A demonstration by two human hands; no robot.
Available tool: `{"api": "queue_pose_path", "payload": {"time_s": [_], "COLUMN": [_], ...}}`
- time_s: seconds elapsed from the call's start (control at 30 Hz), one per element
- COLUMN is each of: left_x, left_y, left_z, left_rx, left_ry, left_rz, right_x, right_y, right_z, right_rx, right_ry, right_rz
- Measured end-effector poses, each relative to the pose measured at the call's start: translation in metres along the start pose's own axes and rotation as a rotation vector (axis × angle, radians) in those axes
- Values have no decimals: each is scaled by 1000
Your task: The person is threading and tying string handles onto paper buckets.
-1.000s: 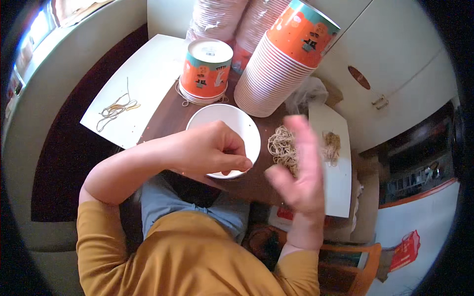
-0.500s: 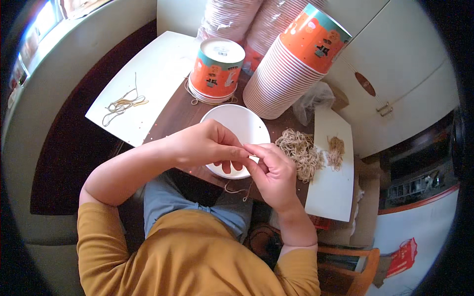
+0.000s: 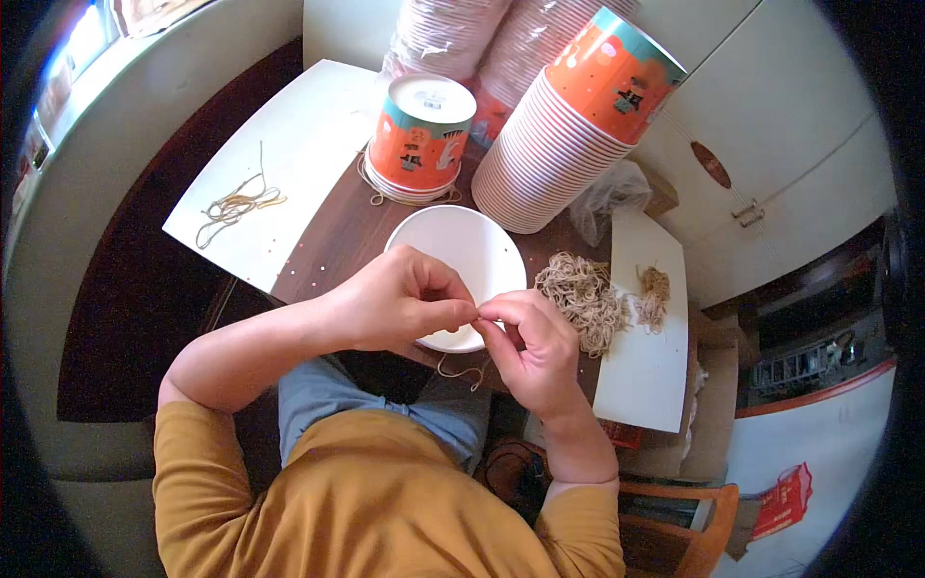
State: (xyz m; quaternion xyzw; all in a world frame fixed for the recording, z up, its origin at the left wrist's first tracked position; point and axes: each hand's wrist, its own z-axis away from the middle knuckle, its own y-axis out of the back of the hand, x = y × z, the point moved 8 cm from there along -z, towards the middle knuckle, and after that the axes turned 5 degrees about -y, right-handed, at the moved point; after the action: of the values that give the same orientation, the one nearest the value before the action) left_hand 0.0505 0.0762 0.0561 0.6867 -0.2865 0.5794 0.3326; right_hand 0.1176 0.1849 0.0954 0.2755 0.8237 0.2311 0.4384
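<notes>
Both hands meet at the centre of the view, over the near edge of a white round lid that lies flat on the dark brown surface. The left hand is curled, thumb and forefinger pinched onto a thin tan string; the right hand pinches the same string at its fingertips, touching the left. A loop of the string hangs just below the hands, at 6 o'clock of the lid.

At 12 o'clock of the lid stands an orange and teal paper cup, upside down on a short stack. At 1 o'clock a long stack of cups leans on its side. At 3 o'clock of the hands a pile of tan strings lies partly on a white board, with a smaller bundle beside it. At 10 o'clock a few loose strings lie on a white sheet.
</notes>
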Motion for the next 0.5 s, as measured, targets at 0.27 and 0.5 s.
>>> {"api": "queue_pose_path", "payload": {"time_s": [0.27, 0.5], "left_x": [-19, -18], "left_y": [-11, -12], "left_z": [4, 5], "left_rx": [-73, -59], "left_ry": [346, 265], "left_rz": [275, 192], "right_x": [-2, -9], "right_y": [2, 2], "right_z": [7, 8], "right_rx": [4, 11], "right_ry": [130, 154], "right_rz": [38, 45]}}
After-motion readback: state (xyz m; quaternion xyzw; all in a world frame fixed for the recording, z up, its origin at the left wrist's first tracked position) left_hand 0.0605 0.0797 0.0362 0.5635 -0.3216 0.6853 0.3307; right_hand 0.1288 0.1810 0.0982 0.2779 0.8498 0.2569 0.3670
